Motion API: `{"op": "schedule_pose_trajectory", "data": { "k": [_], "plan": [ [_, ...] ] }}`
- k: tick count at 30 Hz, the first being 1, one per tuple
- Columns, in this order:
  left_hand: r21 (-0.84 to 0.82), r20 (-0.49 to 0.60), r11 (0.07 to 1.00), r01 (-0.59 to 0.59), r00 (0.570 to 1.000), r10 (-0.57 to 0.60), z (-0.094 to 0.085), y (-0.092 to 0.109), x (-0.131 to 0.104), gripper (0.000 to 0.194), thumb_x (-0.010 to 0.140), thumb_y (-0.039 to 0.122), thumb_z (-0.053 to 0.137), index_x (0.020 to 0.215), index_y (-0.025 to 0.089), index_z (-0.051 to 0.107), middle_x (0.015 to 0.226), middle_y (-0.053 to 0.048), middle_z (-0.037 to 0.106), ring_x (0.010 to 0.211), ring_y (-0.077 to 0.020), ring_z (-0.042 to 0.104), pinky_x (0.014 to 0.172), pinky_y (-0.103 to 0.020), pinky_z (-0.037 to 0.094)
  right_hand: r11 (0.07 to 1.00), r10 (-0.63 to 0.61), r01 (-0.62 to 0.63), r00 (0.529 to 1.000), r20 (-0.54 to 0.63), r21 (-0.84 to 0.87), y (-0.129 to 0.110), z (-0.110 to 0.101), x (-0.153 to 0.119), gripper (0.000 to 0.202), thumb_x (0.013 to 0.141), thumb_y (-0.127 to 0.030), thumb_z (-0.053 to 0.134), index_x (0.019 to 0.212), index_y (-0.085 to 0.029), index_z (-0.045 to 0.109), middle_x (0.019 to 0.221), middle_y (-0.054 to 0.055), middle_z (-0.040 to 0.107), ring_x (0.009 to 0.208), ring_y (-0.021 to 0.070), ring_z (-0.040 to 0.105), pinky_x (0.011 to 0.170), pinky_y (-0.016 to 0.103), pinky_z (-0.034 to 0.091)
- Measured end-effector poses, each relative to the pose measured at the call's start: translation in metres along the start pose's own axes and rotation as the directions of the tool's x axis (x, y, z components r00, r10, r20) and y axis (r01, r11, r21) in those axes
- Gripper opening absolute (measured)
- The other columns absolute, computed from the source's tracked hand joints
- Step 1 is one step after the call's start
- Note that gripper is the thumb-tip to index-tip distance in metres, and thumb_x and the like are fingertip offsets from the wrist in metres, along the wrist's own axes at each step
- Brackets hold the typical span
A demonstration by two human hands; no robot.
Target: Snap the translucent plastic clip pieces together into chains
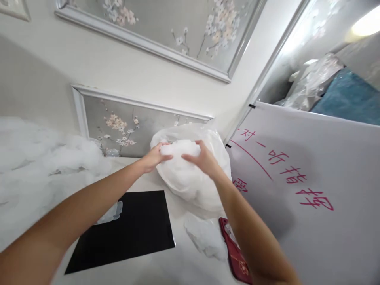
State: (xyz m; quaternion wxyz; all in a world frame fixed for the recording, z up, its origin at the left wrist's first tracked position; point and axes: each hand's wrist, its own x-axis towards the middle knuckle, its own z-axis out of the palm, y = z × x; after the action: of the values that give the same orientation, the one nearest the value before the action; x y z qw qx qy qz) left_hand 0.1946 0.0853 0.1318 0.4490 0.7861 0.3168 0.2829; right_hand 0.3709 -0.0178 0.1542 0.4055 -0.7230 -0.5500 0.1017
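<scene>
A wad of white fluffy stuffing (pixel 180 149) is gripped between my two hands, above a white translucent plastic bag (pixel 204 190). My left hand (pixel 154 157) is closed on the wad's left end, and my right hand (pixel 203 158) holds its right end, thumbs towards me. The bag sits against the wall and looks full of white material. On the black sheet (pixel 139 229) lies a small clear plastic piece (pixel 114 212), partly hidden by my left forearm.
A large heap of white stuffing (pixel 44 158) fills the left side. A smaller tuft (pixel 204 235) and a red phone case (pixel 237 255) lie near my right forearm. At the right stands a white board (pixel 311 166) with red writing.
</scene>
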Motion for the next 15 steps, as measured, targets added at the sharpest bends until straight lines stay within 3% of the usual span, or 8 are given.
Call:
{"op": "schedule_pose_trajectory", "data": {
  "k": [2, 4, 7, 9, 12, 15],
  "plan": [
    [0.073, 0.006, 0.997, -0.015, 1.000, 0.015, 0.021, 0.001, 0.045, 0.048, 0.082, 0.030, 0.070, 0.127, 0.020, 0.054, 0.121, -0.010, 0.067, 0.106, -0.0253, 0.065, 0.084, -0.036, 0.055, 0.963, 0.164, -0.148, 0.985, 0.054, -0.227, 0.005, -0.015, 0.037, 0.080, 0.065, -0.050, 0.080, 0.129, -0.016, 0.046, 0.103, 0.012, 0.068, 0.075, 0.0241, 0.069, 0.069, 0.038, 0.056],
    [0.174, -0.015, 0.985, -0.019, 1.000, 0.022, 0.037, -0.005, 0.072, 0.039, 0.088, 0.032, 0.067, 0.124, 0.019, 0.058, 0.123, -0.011, 0.064, 0.105, -0.0253, 0.064, 0.086, -0.042, 0.055, 0.820, 0.316, -0.232, 0.946, 0.075, -0.524, 0.011, -0.023, 0.060, 0.082, 0.064, -0.045, 0.084, 0.129, -0.011, 0.047, 0.097, 0.015, 0.069, 0.067, 0.0245, 0.070, 0.061, 0.038, 0.056],
    [0.301, -0.038, 0.953, -0.041, 0.998, 0.054, 0.042, -0.014, 0.086, 0.035, 0.094, 0.033, 0.059, 0.125, 0.017, 0.057, 0.126, -0.010, 0.060, 0.105, -0.0241, 0.063, 0.086, -0.046, 0.055, 0.666, 0.316, -0.198, 0.948, 0.032, -0.719, 0.016, -0.025, 0.072, 0.064, 0.070, -0.031, 0.083, 0.122, -0.008, 0.054, 0.099, 0.019, 0.068, 0.083, 0.0295, 0.072, 0.070, 0.037, 0.056],
    [0.358, -0.026, 0.931, -0.070, 0.996, 0.084, 0.030, -0.016, 0.083, 0.034, 0.090, 0.032, 0.064, 0.121, 0.016, 0.060, 0.124, -0.010, 0.062, 0.106, -0.0246, 0.063, 0.089, -0.046, 0.054, 0.640, 0.244, -0.135, 0.969, 0.034, -0.756, 0.012, -0.020, 0.069, 0.044, 0.079, -0.021, 0.075, 0.117, -0.009, 0.057, 0.105, 0.022, 0.067, 0.101, 0.0324, 0.068, 0.082, 0.038, 0.052],
    [0.414, -0.017, 0.906, -0.089, 0.994, 0.106, -0.006, -0.016, 0.064, 0.032, 0.075, 0.022, 0.078, 0.104, 0.016, 0.067, 0.109, -0.009, 0.069, 0.103, -0.0249, 0.063, 0.093, -0.039, 0.050, 0.621, 0.117, -0.010, 0.990, 0.081, -0.784, 0.000, -0.002, 0.056, 0.030, 0.091, -0.017, 0.055, 0.121, -0.012, 0.056, 0.115, 0.023, 0.063, 0.113, 0.0334, 0.062, 0.091, 0.042, 0.047],
    [0.449, -0.036, 0.891, -0.070, 0.995, 0.097, -0.049, -0.016, 0.027, 0.024, 0.082, 0.026, 0.068, 0.105, 0.017, 0.067, 0.100, -0.006, 0.071, 0.093, -0.0212, 0.065, 0.083, -0.034, 0.051, 0.589, -0.095, 0.288, 0.953, 0.289, -0.755, -0.008, 0.030, 0.038, 0.033, 0.097, -0.028, 0.047, 0.129, -0.021, 0.053, 0.130, 0.019, 0.058, 0.122, 0.0346, 0.054, 0.094, 0.049, 0.046]
  ]
}}
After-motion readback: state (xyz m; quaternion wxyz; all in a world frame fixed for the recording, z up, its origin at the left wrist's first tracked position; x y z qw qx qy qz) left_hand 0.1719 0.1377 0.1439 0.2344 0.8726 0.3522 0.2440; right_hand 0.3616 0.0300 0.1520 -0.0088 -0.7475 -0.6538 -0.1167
